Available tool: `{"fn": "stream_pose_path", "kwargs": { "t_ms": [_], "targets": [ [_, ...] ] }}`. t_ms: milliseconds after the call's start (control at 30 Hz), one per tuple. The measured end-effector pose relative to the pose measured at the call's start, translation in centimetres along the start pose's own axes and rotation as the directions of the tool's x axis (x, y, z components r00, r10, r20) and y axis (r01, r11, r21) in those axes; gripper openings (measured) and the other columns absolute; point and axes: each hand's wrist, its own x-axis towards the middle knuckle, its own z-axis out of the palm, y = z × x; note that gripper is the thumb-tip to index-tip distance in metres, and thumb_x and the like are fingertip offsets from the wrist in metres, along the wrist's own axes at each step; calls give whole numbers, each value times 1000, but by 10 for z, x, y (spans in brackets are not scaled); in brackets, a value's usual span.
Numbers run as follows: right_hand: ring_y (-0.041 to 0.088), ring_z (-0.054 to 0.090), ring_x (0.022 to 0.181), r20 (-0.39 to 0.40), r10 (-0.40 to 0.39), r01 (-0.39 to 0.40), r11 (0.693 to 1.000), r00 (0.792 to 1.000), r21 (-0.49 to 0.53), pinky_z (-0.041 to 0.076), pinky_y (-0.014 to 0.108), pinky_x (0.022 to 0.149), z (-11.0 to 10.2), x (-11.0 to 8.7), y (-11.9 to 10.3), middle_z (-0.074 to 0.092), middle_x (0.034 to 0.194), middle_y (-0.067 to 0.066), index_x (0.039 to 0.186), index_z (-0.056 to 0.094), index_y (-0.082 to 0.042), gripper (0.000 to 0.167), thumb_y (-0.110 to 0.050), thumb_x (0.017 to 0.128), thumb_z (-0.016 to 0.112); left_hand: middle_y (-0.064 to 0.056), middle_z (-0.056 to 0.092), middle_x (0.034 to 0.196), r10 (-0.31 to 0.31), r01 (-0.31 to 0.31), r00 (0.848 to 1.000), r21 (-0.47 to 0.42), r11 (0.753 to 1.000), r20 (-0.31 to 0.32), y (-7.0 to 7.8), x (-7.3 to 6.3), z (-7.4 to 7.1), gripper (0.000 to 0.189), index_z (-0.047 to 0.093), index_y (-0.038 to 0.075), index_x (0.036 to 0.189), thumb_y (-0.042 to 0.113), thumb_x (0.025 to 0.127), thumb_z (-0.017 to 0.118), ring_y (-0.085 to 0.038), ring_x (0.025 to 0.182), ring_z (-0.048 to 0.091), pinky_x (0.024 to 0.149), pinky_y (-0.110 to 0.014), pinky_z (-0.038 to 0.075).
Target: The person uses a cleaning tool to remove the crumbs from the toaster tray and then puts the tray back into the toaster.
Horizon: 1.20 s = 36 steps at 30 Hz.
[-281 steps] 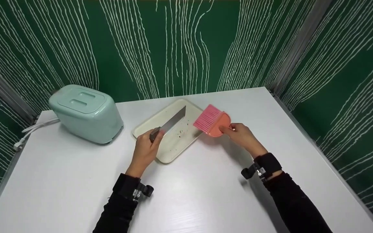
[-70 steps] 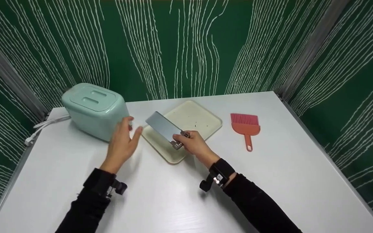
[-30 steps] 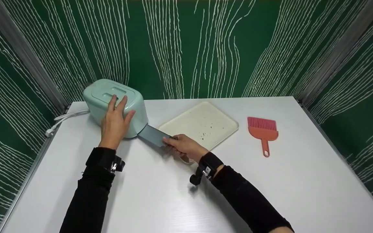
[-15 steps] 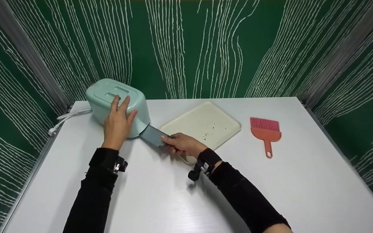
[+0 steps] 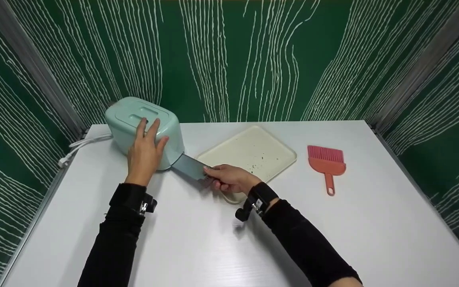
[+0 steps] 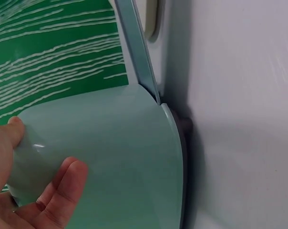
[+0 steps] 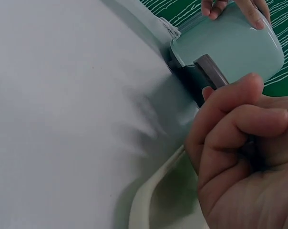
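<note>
A mint-green toaster (image 5: 122, 131) with a lid stands at the back left. My left hand (image 5: 144, 155) rests on its near side and top edge, fingers spread. My right hand (image 5: 231, 178) pinches the handle end of a flat grey metal crumb tray (image 5: 189, 166). The tray's far end meets the base of the toaster's right end. In the left wrist view, the crumb tray (image 6: 140, 50) stands edge-on at the toaster's lower corner. Curled fingers of the right hand (image 7: 244, 143) largely hide the tray's dark handle (image 7: 210, 69) in the right wrist view.
Behind the right hand lies a cream serving tray (image 5: 229, 147) with scattered dark crumbs. An orange brush (image 5: 327, 165) with pink bristles lies to its right. A white power cord (image 5: 88, 141) trails left of the toaster. Green walls border the white table (image 5: 197, 247).
Earlier the left hand held the crumb tray and the right the brush. The brush was laid down, the crumb tray changed hands and came to the toaster. Lately it has drawn slightly right.
</note>
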Motion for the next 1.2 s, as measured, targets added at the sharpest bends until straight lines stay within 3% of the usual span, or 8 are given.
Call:
{"fn": "stream_pose_path", "kwargs": {
  "t_ms": [467, 633, 800, 933, 1033, 1200],
  "targets": [
    [0, 45, 49, -49, -34, 32, 998, 998, -55, 33, 15, 47, 7, 4, 0, 58, 62, -6, 98, 64, -11, 29, -36, 112, 59, -24, 31, 173, 5, -5, 1000, 15, 1000, -7, -2, -1, 3, 60, 46, 14, 163, 34, 109, 64, -55, 120, 67, 84, -67, 57],
    [1, 56, 52, -85, -60, 54, 996, 995, -73, 40, 13, 49, 16, 2, -2, 66, 66, -3, 98, 65, -6, 23, -25, 112, 61, -24, 32, 172, 9, -9, 1000, 8, 1000, -21, -2, -1, 4, 59, 47, 14, 163, 34, 109, 64, -55, 122, 66, 85, -68, 57],
    [2, 62, 56, -117, -112, 100, 990, 987, -102, 47, 13, 53, 21, 2, -2, 68, 69, 0, 98, 67, -2, 21, -18, 110, 63, -27, 36, 169, 39, -38, 998, 11, 999, -52, -1, -2, 4, 58, 50, 11, 161, 32, 109, 66, -56, 114, 69, 82, -68, 58],
    [6, 71, 61, -142, -136, 121, 987, 980, -110, 57, 16, 60, 26, 3, -3, 71, 72, 4, 107, 70, 6, 21, -14, 109, 64, -28, 38, 168, 59, -59, 995, 9, 998, -76, -1, -3, 5, 58, 52, 10, 159, 31, 108, 67, -56, 110, 70, 79, -68, 58],
    [10, 75, 65, -180, -135, 120, 989, 974, -90, 61, 19, 66, 29, 3, -4, 70, 77, 7, 118, 63, 10, 22, -10, 108, 65, -28, 38, 168, 54, -54, 996, 10, 999, -73, -1, -3, 5, 57, 51, 10, 159, 32, 108, 66, -56, 111, 70, 81, -68, 58],
    [12, 74, 62, -274, -144, 125, 989, 951, -83, 63, 24, 68, 34, 8, -4, 69, 84, 8, 132, 47, 2, 33, -5, 106, 66, -26, 35, 170, 28, -27, 999, 12, 1000, -47, 0, -2, 5, 59, 49, 12, 161, 33, 109, 65, -56, 113, 70, 83, -68, 58]
  ]
}}
